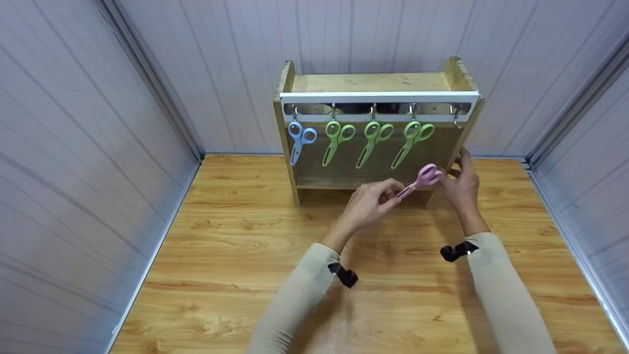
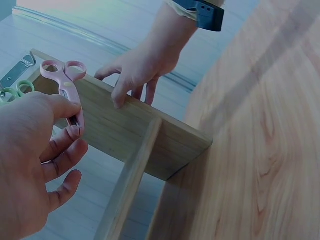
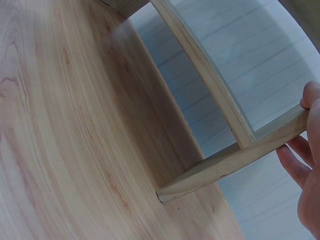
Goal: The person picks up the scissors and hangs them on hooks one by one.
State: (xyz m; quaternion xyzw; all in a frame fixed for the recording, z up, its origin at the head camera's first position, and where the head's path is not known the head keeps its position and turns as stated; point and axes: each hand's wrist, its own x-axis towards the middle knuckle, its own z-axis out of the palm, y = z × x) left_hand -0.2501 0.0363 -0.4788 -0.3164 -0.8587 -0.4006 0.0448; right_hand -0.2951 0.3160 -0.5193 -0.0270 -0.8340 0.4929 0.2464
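My left hand (image 1: 371, 201) pinches pink scissors (image 1: 427, 175) by the blade end, between thumb and fingers, with the handle loops pointing up and to the right. In the left wrist view the loops of the scissors (image 2: 64, 71) stand above the thumb. My right hand (image 1: 462, 189) grips the right side panel of a wooden rack (image 3: 225, 167), thumb on one face and fingers on the other. Blue scissors (image 1: 296, 142) and three green scissors (image 1: 331, 142) hang by their loops from hooks along the rack's front.
A white rail (image 1: 378, 95) with metal hooks runs across the rack's top front. Its rightmost hook (image 1: 457, 120) is above my right hand. The rack stands on a wood-grain tabletop (image 1: 221, 246), enclosed by pale panel walls (image 1: 236, 73) behind and at both sides.
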